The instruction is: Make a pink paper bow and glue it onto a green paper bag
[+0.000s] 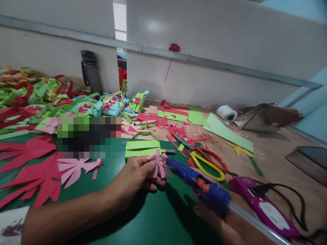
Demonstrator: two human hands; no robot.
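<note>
Pink paper flower [158, 162] is showing mid-frame | left hand [139, 172] is pinching it, thumb on top | right hand [224, 223], lower right, is bending its fingers round a blue glue gun [187, 173] | nozzle [168, 161] is pointing at the flower, can't tell if touching | green paper bag [143, 147] is lying just behind

Paper flower [158, 164] before paper bag [139, 148]; scissors [192, 147] right, bottle [93, 75] behind left.
</note>
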